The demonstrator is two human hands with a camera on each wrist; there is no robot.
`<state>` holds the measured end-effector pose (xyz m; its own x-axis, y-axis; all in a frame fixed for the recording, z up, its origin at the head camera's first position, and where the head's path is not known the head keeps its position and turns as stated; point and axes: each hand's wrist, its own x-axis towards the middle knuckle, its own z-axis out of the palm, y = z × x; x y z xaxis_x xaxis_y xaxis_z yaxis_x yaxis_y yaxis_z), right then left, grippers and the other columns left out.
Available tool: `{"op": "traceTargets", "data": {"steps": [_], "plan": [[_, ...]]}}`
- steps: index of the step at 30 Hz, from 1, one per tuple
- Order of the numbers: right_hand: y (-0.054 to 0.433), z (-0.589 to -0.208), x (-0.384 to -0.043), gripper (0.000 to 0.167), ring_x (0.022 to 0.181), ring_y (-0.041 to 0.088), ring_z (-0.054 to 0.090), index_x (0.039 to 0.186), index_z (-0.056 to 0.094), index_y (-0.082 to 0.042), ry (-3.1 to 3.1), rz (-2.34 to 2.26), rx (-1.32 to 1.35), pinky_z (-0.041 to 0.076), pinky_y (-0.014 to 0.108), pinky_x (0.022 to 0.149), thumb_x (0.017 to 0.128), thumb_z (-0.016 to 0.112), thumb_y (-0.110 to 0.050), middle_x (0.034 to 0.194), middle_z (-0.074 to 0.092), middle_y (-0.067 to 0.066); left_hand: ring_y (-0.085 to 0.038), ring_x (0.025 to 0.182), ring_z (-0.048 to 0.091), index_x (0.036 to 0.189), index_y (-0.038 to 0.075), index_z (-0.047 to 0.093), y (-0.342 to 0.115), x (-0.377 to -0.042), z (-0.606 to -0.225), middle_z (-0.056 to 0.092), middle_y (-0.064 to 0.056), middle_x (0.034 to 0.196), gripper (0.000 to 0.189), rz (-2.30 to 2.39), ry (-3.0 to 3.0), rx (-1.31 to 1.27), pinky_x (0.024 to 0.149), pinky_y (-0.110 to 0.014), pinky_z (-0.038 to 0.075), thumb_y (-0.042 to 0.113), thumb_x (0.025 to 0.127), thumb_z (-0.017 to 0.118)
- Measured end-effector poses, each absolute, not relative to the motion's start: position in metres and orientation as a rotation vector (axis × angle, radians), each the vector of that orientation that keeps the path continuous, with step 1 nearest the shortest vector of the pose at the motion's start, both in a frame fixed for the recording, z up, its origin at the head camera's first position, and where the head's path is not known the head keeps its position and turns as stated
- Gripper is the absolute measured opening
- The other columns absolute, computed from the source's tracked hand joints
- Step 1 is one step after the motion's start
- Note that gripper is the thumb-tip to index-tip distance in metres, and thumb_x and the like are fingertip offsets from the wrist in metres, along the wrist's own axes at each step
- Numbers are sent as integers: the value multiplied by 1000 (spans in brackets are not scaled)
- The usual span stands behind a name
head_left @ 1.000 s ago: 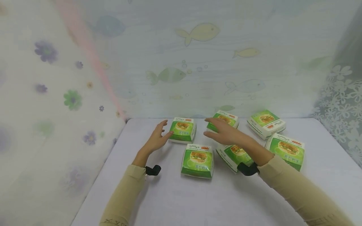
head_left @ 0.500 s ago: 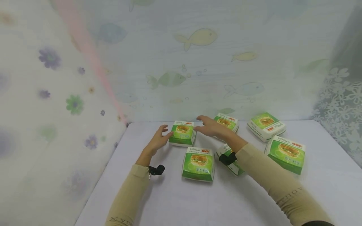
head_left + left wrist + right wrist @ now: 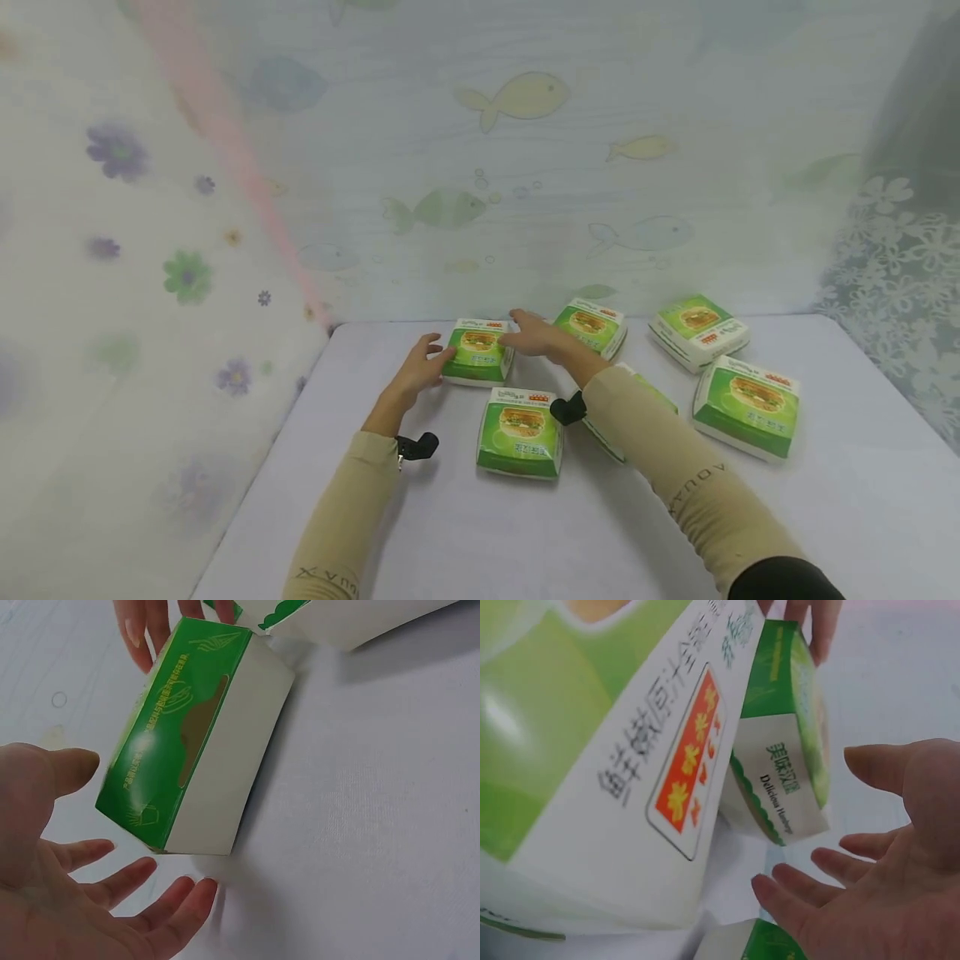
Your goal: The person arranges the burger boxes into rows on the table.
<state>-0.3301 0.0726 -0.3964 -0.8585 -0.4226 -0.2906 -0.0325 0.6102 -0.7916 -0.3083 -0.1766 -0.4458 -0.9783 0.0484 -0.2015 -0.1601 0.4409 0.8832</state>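
Observation:
A green-and-white burger box (image 3: 477, 354) with a burger picture on its lid lies flat at the back left of the table. My left hand (image 3: 418, 367) is at its left side, thumb and fingers spread; in the left wrist view the left hand (image 3: 97, 892) shows a gap to the box (image 3: 165, 727). From the other side comes my right hand (image 3: 538, 336), its fingertips overlapping the box's right edge. The right wrist view has the right hand (image 3: 885, 885) with straight, parted fingers, beside the same box (image 3: 780, 750). Neither hand grips anything.
Directly in front lies another burger box (image 3: 520, 433). More stand to the right: one box (image 3: 591, 325) at the back, one box (image 3: 645, 387) partly under the right sleeve, and two boxes (image 3: 697, 332) farther right. A fish-patterned curtain (image 3: 480, 167) hangs behind the white table (image 3: 465, 533).
My right hand has moved left, from over the back middle box to the right side of the back left box. The left hand has stayed nearly still beside that box.

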Motion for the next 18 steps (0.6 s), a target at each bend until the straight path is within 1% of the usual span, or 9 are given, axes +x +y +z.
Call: {"op": "traceTargets", "data": {"steps": [3,6,12,14,17,18], "plan": [[71,-399,-331,76,157,36,6,164,2,-6,2374,-1147,-346,17,55,124,109,46,-34,171,5,17,-38,139,44,159,8,28,-175,-308,-447,36,-22,159,68,1561,2495,-100,102,-45,52,38,105,57],[68,-402,-332,76,157,36,6,164,3,-6,2370,-1141,-331,17,56,124,108,47,-33,171,5,16,-37,137,47,159,7,29,-175,-307,-450,37,-22,158,68,1548,2501,-109,101,-44,52,40,106,56],[62,-406,-332,71,153,40,22,162,15,-1,2404,-1105,-351,31,56,119,107,49,-30,167,19,21,-36,135,48,158,8,33,-174,-305,-452,36,-23,158,65,1525,2495,-117,100,-43,53,41,106,54],[62,-406,-332,70,151,40,27,161,16,0,2418,-1101,-363,35,55,116,107,49,-29,166,22,22,-35,134,49,158,9,34,-173,-305,-450,36,-23,158,63,1532,2490,-107,99,-43,53,40,106,54],[63,-405,-332,70,148,40,32,161,17,1,2439,-1103,-369,39,54,114,107,50,-28,164,26,24,-34,132,51,156,9,37,-173,-309,-449,38,-22,157,61,1542,2487,-95,98,-42,54,40,107,53],[63,-405,-331,71,149,40,31,161,17,2,2446,-1100,-369,38,53,114,106,51,-28,164,25,24,-34,131,52,156,8,38,-173,-309,-448,38,-23,157,60,1544,2485,-96,98,-42,54,40,107,52]]}}
